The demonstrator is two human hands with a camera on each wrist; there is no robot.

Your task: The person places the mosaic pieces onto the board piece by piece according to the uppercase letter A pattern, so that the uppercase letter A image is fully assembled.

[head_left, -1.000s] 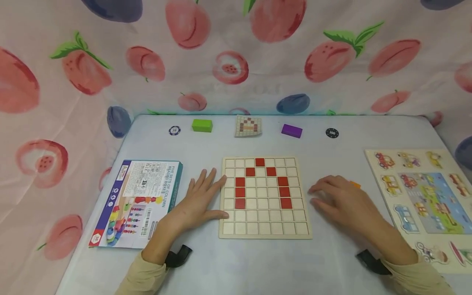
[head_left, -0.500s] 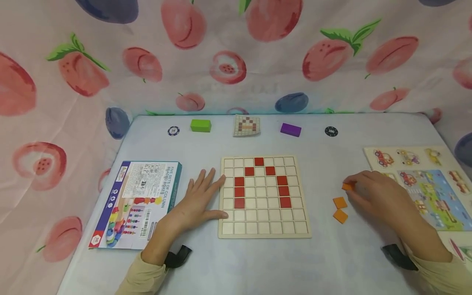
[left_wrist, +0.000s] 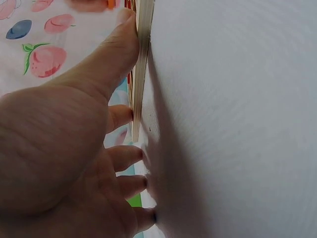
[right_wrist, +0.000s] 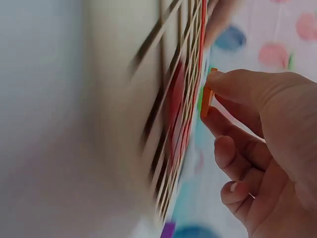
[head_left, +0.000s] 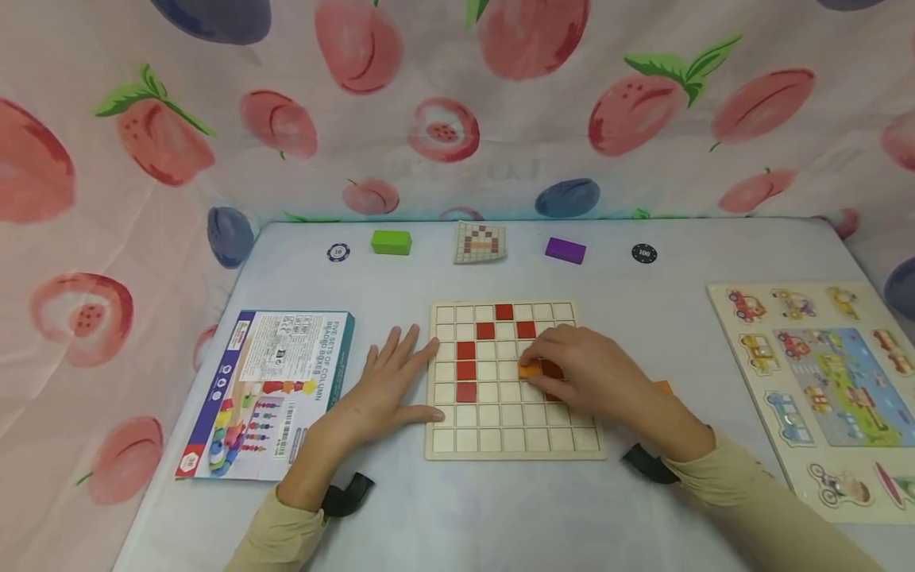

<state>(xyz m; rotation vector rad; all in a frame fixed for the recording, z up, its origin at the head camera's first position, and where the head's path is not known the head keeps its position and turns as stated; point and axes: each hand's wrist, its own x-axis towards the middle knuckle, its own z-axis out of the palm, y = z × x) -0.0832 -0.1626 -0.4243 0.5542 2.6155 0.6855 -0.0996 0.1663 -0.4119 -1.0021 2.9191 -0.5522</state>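
Observation:
A wooden grid board (head_left: 515, 445) lies in the middle of the table, with several red tiles (head_left: 466, 370) set in an arch shape. My right hand (head_left: 579, 373) hovers over the board's right half and pinches a small orange tile (head_left: 528, 370) (right_wrist: 206, 101) between thumb and fingers. My left hand (head_left: 389, 385) lies flat on the table against the board's left edge (left_wrist: 141, 64), fingers straight. Another orange tile (head_left: 665, 387) peeks out on the table behind my right wrist.
A teal toy box (head_left: 268, 389) lies at the left and a vehicle puzzle board (head_left: 822, 381) at the right. Along the far edge sit two chips (head_left: 338, 253) (head_left: 644, 253), a green block (head_left: 391, 242), a pattern card (head_left: 480, 243) and a purple block (head_left: 565, 250).
My right hand picked an orange tile from the table at the right and carried it left over the board. My left hand stayed put.

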